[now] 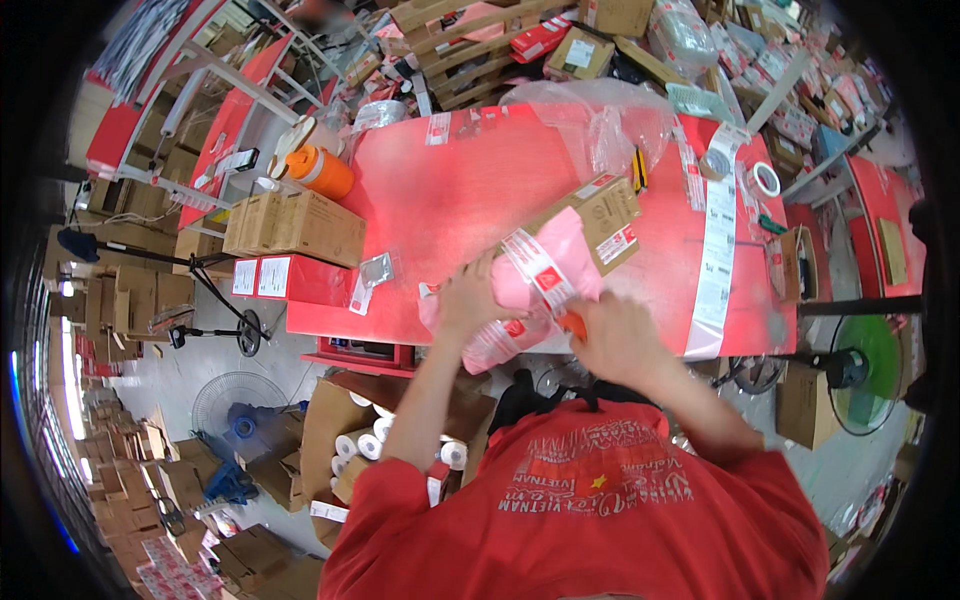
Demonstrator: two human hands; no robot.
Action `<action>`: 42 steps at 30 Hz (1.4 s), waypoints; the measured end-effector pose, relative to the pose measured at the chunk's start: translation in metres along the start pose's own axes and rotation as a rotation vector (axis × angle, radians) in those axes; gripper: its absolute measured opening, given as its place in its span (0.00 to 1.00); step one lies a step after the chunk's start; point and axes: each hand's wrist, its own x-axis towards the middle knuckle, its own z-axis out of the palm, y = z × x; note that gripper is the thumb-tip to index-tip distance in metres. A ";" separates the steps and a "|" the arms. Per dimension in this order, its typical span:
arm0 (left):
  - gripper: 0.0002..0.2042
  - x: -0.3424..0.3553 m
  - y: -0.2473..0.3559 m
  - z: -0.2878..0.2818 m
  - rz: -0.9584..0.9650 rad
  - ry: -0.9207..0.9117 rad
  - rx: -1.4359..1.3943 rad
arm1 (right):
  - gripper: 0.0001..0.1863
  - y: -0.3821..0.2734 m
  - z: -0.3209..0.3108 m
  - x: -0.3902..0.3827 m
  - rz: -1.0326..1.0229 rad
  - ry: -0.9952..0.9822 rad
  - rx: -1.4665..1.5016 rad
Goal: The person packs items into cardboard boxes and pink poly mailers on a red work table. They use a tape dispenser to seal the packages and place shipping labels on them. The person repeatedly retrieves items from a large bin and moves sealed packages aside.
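A long brown cardboard box (607, 212), partly covered in pink plastic wrap (565, 240), lies slantwise at the near edge of the table. Red-and-white printed tape (540, 272) runs across the wrap. Loose pink wrap (490, 347) hangs toward my body. My left hand (468, 298) grips the wrapped box at its left side, fingers pressed on the pink plastic. Against the near right side is my right hand (618, 338), closed round a small orange tool (573, 325); its working end is hidden, so its kind cannot be told.
The red table (430, 200) carries brown boxes (310, 228) and an orange jug (322, 172) at left. Clear plastic film (610, 130) lies at the back, tape rolls (764, 180) and a label strip (714, 270) at right. A carton of white rolls (325, 430) stands below left.
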 end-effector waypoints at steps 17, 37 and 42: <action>0.65 0.070 -0.061 -0.065 0.182 0.023 0.077 | 0.30 0.066 0.153 0.012 0.076 0.102 0.221; 0.35 0.023 -0.002 0.075 0.546 0.347 0.176 | 0.45 0.238 0.193 -0.189 0.402 0.693 1.944; 0.33 -0.130 0.026 0.229 -0.295 0.081 -1.018 | 0.41 0.174 0.292 -0.176 0.630 0.624 2.502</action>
